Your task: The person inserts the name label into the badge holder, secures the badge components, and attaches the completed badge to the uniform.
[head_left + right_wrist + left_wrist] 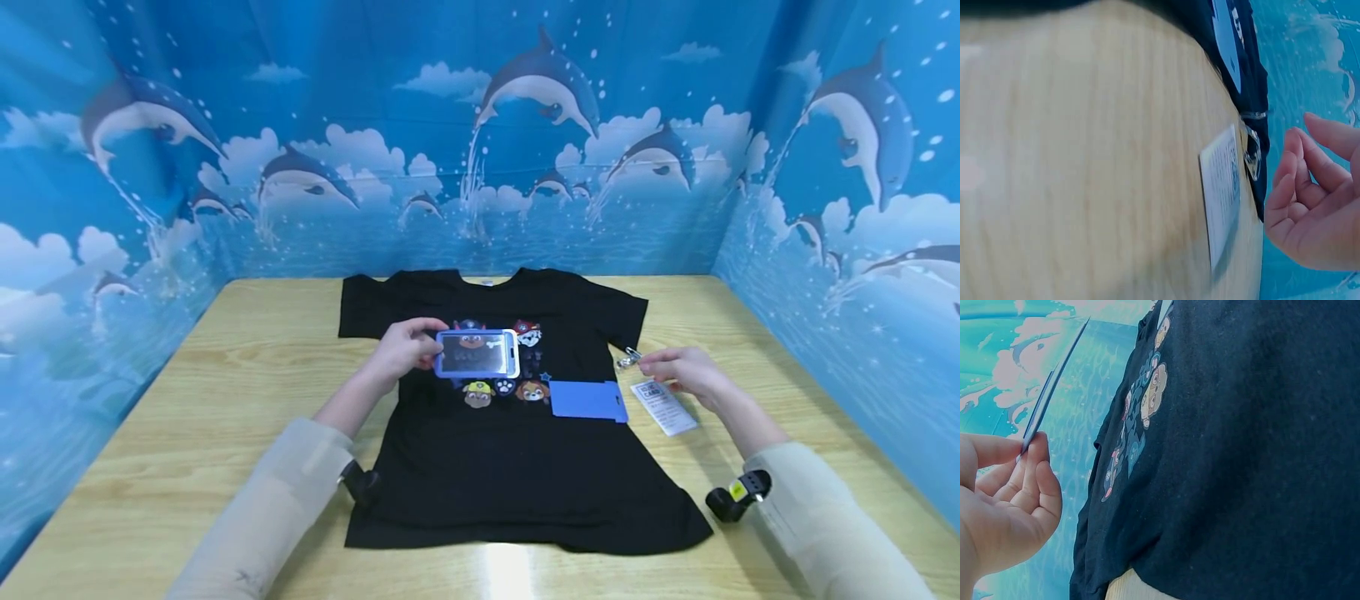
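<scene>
My left hand (408, 350) pinches one short end of a blue-rimmed card holder (474, 353) with a clear window, held up over the black T-shirt (525, 475). In the left wrist view the card holder (1054, 387) appears edge-on between thumb and fingertips. My right hand (686, 371) hovers near a small metal clip (628, 359), its fingers loosely bent. From the right wrist, nothing shows between thumb and fingers, and the clip (1252, 150) lies apart from them. Below that hand is a white printed card (666, 408). A flat blue cover piece (587, 400) lies on the shirt.
The T-shirt is spread flat on a light wooden table (225, 400), cartoon dogs printed on its chest. A blue dolphin-patterned curtain (465, 125) stands along the back and both sides of the table.
</scene>
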A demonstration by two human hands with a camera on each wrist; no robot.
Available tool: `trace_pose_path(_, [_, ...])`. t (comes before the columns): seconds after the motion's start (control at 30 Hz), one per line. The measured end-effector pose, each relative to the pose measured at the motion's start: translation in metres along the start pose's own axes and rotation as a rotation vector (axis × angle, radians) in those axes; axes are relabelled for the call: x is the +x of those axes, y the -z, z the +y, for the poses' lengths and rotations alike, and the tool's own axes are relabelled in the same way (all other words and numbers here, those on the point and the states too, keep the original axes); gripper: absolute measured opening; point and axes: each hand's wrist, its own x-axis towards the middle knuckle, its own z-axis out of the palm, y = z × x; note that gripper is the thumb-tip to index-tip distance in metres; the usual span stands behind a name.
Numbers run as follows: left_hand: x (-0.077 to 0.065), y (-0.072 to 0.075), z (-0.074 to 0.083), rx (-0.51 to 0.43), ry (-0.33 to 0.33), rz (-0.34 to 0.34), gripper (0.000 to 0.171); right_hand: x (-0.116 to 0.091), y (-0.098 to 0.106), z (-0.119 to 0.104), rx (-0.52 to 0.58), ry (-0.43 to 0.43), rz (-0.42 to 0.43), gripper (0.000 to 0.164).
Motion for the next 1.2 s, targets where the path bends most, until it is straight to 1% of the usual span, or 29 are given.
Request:
trace_pose_path(0.1, [0.000,0.000,-0.001,0.003,-0.003,0.001,0.035,0.001,0.005,0.002,-0.008,0.009,0.006,0.051])
trace_pose_path(0.37, [-0.001,-0.001,-0.001,-0.003,-0.011,0.003,0.036,0.004,0.017,0.013,-0.073,0.038,0.002,0.052])
trace_pose_path(0.53, [-0.002,-0.001,-0.002,-0.007,-0.005,-0.001,0.036,0.005,0.021,0.017,-0.094,0.039,0.008,0.053])
trace_pose_path(0.63, [-0.002,-0.001,-0.002,-0.007,-0.001,-0.005,0.036,0.006,0.021,0.019,-0.135,0.034,0.011,0.052])
trace_pose_path(0.8, [-0.002,-0.002,-0.001,-0.013,0.003,-0.005,0.036,0.005,0.022,0.022,-0.219,0.040,-0.028,0.054])
trace_pose_path(1.03, [-0.001,-0.001,-0.002,-0.010,-0.001,-0.007,0.035,0.008,0.022,0.027,-0.298,0.100,-0.104,0.054])
trace_pose_path(1.2, [-0.001,-0.001,-0.002,-0.012,-0.002,-0.012,0.035,0.007,0.022,0.030,-0.350,0.121,-0.099,0.055])
